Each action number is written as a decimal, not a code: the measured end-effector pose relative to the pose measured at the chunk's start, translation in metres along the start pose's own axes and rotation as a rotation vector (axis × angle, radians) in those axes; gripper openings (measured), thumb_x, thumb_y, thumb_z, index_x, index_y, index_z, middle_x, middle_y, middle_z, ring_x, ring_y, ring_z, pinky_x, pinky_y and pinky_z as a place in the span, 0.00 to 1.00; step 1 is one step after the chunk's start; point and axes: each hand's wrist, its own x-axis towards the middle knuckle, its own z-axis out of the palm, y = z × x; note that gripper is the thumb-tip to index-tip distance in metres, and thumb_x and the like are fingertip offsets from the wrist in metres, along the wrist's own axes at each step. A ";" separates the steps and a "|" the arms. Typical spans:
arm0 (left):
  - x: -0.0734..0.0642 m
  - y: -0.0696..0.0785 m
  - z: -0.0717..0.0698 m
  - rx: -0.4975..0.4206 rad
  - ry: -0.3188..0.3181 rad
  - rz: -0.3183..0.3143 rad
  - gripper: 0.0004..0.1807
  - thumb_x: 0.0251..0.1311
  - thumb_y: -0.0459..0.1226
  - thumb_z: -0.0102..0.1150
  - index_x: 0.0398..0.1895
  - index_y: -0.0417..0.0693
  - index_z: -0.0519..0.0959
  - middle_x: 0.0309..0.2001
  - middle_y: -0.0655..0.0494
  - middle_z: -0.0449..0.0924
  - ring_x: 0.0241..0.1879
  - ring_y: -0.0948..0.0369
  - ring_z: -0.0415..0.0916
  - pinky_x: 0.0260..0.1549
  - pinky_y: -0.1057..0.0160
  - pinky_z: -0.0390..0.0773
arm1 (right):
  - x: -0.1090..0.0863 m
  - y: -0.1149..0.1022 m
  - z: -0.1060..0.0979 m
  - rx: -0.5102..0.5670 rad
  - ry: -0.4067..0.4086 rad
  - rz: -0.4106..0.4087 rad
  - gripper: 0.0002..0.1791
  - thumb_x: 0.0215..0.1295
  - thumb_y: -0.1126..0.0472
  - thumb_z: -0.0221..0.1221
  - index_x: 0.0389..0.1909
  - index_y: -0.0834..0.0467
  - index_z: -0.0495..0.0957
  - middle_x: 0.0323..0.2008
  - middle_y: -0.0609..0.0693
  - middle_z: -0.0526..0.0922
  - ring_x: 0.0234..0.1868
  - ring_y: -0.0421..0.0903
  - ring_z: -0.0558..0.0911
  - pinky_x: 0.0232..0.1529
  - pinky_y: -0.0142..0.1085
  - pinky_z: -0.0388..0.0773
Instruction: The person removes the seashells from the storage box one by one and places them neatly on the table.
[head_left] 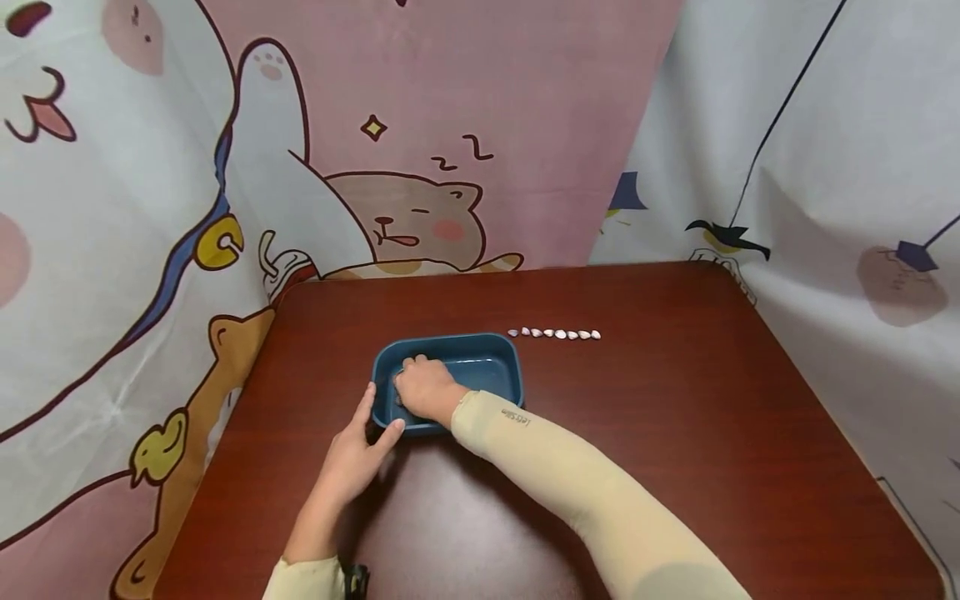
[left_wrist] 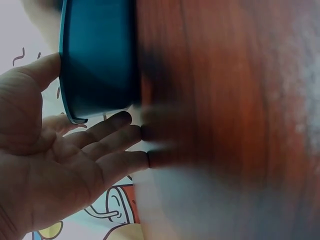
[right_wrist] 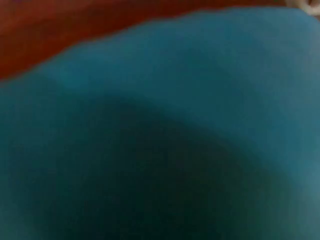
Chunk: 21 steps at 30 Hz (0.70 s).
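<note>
A dark blue rectangular tub (head_left: 483, 372) stands on the table in the head view. My left hand (head_left: 356, 454) is at its near left corner, thumb against the near side and fingers extended along the left end. In the left wrist view the thumb touches the wall of the tub (left_wrist: 97, 55), while the other fingers spread loosely below it. My right hand (head_left: 427, 390) reaches down inside the tub's left part with its fingers bent. What lies under those fingers is hidden. Only the blurred blue wall (right_wrist: 240, 65) fills most of the right wrist view.
Behind the tub, to its right, several small pale shell-like pieces (head_left: 560, 334) lie in a straight row. The table (head_left: 675, 400) is reddish brown wood. Printed cartoon cloth (head_left: 525, 108) hangs behind it and along both sides.
</note>
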 end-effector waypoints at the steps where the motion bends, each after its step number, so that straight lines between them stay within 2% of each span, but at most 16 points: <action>1: 0.001 0.001 0.001 0.002 0.001 -0.007 0.52 0.75 0.65 0.53 0.90 0.61 0.39 0.85 0.37 0.54 0.79 0.33 0.61 0.71 0.28 0.66 | -0.002 0.006 0.000 0.006 -0.003 -0.016 0.23 0.82 0.40 0.54 0.69 0.42 0.81 0.63 0.49 0.83 0.60 0.48 0.80 0.60 0.44 0.82; 5: 0.002 0.001 0.004 0.013 0.018 -0.028 0.51 0.76 0.61 0.56 0.90 0.61 0.40 0.84 0.34 0.55 0.78 0.31 0.63 0.69 0.27 0.68 | -0.017 0.035 -0.002 0.046 -0.042 -0.050 0.24 0.78 0.41 0.60 0.72 0.36 0.79 0.69 0.48 0.82 0.66 0.51 0.79 0.65 0.49 0.78; 10: 0.001 0.001 0.002 0.026 0.033 -0.058 0.51 0.75 0.60 0.57 0.90 0.61 0.40 0.84 0.34 0.56 0.76 0.30 0.65 0.67 0.27 0.71 | -0.035 0.058 0.002 0.149 -0.087 0.001 0.28 0.77 0.43 0.63 0.74 0.39 0.76 0.72 0.50 0.80 0.68 0.52 0.78 0.65 0.48 0.80; 12: 0.001 0.001 0.001 0.026 0.043 -0.062 0.51 0.75 0.61 0.57 0.90 0.61 0.40 0.83 0.34 0.56 0.76 0.30 0.66 0.66 0.28 0.72 | -0.040 0.061 0.003 0.165 -0.072 0.008 0.27 0.76 0.45 0.64 0.73 0.42 0.78 0.71 0.50 0.81 0.68 0.52 0.79 0.65 0.47 0.82; 14: 0.001 0.002 0.000 0.021 0.052 -0.061 0.51 0.75 0.61 0.57 0.90 0.61 0.41 0.83 0.34 0.57 0.75 0.30 0.67 0.66 0.28 0.72 | -0.046 0.061 0.004 0.149 -0.037 -0.012 0.23 0.75 0.47 0.66 0.68 0.45 0.83 0.66 0.49 0.85 0.65 0.51 0.82 0.63 0.46 0.83; 16: 0.001 0.002 0.000 0.023 0.056 -0.058 0.51 0.75 0.61 0.58 0.90 0.61 0.41 0.83 0.34 0.57 0.75 0.30 0.67 0.66 0.28 0.72 | -0.052 0.060 0.006 0.129 0.002 -0.041 0.16 0.74 0.49 0.67 0.58 0.49 0.89 0.57 0.49 0.90 0.59 0.50 0.86 0.59 0.44 0.85; 19: 0.002 0.001 0.002 0.019 0.047 -0.059 0.51 0.74 0.60 0.58 0.90 0.62 0.41 0.83 0.34 0.58 0.75 0.30 0.67 0.66 0.28 0.73 | -0.060 0.061 0.008 0.122 0.029 -0.090 0.10 0.72 0.51 0.69 0.43 0.53 0.90 0.45 0.49 0.91 0.50 0.49 0.89 0.52 0.43 0.86; 21: 0.004 0.001 0.002 0.017 0.044 -0.055 0.51 0.74 0.60 0.59 0.90 0.63 0.41 0.83 0.35 0.58 0.76 0.31 0.67 0.66 0.28 0.73 | -0.064 0.064 0.009 0.142 0.024 -0.104 0.10 0.70 0.52 0.71 0.45 0.53 0.90 0.45 0.50 0.91 0.50 0.48 0.89 0.52 0.43 0.86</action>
